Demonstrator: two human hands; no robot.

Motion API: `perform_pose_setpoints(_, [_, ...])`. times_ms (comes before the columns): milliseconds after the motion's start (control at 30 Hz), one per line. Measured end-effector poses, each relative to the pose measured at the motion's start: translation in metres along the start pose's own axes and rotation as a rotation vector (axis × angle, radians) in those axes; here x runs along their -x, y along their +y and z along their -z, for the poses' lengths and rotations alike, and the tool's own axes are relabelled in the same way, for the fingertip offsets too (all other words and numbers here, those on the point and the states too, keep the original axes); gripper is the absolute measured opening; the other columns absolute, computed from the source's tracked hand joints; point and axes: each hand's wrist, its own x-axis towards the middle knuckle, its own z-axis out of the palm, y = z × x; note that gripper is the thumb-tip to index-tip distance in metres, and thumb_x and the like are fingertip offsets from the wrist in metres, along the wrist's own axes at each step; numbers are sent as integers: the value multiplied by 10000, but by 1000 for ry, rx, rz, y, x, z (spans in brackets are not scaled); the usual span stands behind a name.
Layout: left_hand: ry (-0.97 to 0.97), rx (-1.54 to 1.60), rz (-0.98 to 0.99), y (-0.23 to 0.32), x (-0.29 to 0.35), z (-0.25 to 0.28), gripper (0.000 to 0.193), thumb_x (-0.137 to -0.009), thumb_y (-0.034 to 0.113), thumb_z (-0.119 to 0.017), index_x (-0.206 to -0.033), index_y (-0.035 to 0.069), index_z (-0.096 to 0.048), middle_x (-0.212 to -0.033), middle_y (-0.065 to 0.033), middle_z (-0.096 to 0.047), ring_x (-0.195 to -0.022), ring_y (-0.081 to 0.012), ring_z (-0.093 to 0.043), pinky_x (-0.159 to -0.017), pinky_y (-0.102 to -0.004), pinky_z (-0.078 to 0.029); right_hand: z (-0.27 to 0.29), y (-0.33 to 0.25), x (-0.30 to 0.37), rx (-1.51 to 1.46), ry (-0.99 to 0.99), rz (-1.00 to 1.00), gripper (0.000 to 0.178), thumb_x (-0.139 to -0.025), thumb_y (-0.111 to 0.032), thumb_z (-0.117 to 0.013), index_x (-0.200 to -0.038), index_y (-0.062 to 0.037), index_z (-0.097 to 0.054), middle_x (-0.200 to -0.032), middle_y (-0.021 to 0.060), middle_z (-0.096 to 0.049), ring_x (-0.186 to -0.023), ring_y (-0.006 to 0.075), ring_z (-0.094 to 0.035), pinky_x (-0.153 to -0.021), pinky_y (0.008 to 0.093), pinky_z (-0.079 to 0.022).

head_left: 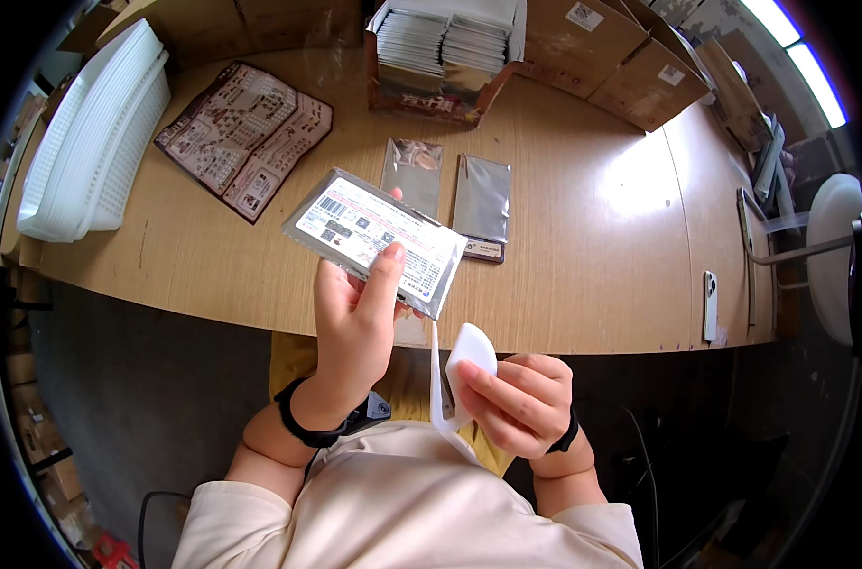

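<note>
My left hand (355, 313) is closed around a flat silver foil packet (303, 211), raised above the table's near edge. A white printed label (379, 237) faces up on it, and my thumb presses on the label. In my right hand (524, 398), thumb and fingers pinch a rounded white piece (472, 353); its exact kind is unclear. A narrow white strip (435, 379) hangs from the packet's near corner and bends toward my right hand. Beyond the packet lie two more silver packets (414, 171) (484, 194), the right one over a dark-edged flat item (488, 249).
An opened carton (421, 101) packed with silver packets stands at the back. Left are a folded printed sheet (246, 142) and stacked white plastic baskets (89, 142). Cardboard boxes (592, 62) line the back right. A phone (710, 305) lies near a white round item (834, 256) and a metal arm (801, 251).
</note>
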Motion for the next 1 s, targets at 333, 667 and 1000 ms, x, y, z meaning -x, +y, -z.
perform_pose_setpoints(333, [13, 4, -45, 2, 2, -4, 291, -922, 28, -487, -1193, -50, -417, -1348, -152, -469, -976, -82, -548, -818, -238, -467, -2, 5, -3, 37, 5, 54, 170, -672, 45, -675, -801, -14, -581, -983, 174, -662, -582, 111, -550, -480, 186, -389])
perform_pose_setpoints(667, [-5, -9, 61, 9, 6, -2, 140, -839, 27, -646, -967, -10, -603, -876, -61, -654, -695, -99, -618, -540, -250, -510, -3, 21, -2, 143, 41, 47, 125, -661, 56, -666, -702, -13, -570, -952, 195, -662, -545, 117, -552, -447, 185, -353])
perform_pose_setpoints(1000, [-83, -67, 211, 12, 9, 0, 118, -831, -6, -638, -940, -20, -595, -817, -64, -632, -549, -95, -547, -490, -230, -463, -1, 30, 2, 176, 72, 22, 109, -669, 31, -663, -754, -5, -606, -992, 185, -657, -576, 141, -580, -464, 207, -396])
